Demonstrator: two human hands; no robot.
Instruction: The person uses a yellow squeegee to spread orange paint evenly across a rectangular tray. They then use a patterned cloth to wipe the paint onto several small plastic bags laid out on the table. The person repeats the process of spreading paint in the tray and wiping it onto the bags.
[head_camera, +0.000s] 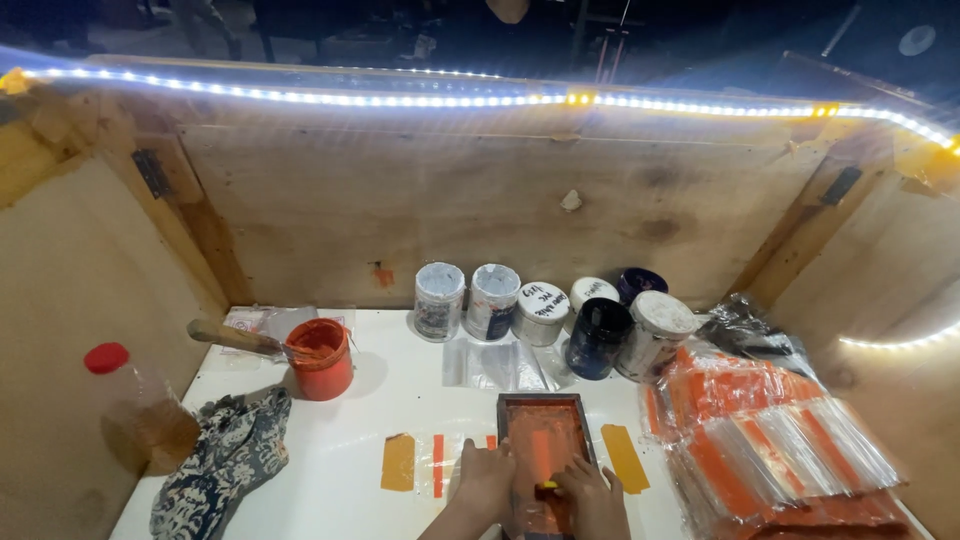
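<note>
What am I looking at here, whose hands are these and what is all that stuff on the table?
One picture, from a camera worn on a person's head, looking down at their own bare hands. The left hand and right hand press on a small framed screen smeared with orange ink, lying on a white table inside a plywood booth lit by a light strip. Neither hand grips anything. Behind stand paint jars; to the left an orange ink tub with a wooden-handled tool, a patterned rag and a red-capped bottle. Right: stacked clear printed packets.
</note>
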